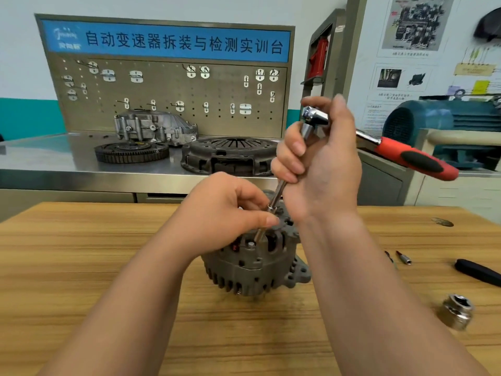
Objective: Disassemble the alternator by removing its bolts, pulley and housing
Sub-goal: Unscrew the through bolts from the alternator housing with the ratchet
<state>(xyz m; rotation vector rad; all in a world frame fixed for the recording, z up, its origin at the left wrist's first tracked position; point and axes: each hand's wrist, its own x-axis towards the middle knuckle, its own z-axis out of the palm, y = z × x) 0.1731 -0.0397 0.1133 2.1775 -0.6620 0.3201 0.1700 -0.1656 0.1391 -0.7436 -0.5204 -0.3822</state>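
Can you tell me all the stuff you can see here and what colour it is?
wooden table: one, light brown, in front
alternator: one, grey, middle of the table
ratchet wrench: one, silver, red-and-black handle, above the alternator
extension bar: one, silver, ratchet down to alternator top
socket: one, silver, on the table, right
small bits: two, red-tipped, right of the alternator
tool handle: one, black, table's right edge
toothed wheel: one, dark, metal bench behind
clutch cover: one, dark, beside the wheel
left hand: one, pinches the bar low
right hand: one, grips the bar under the ratchet head
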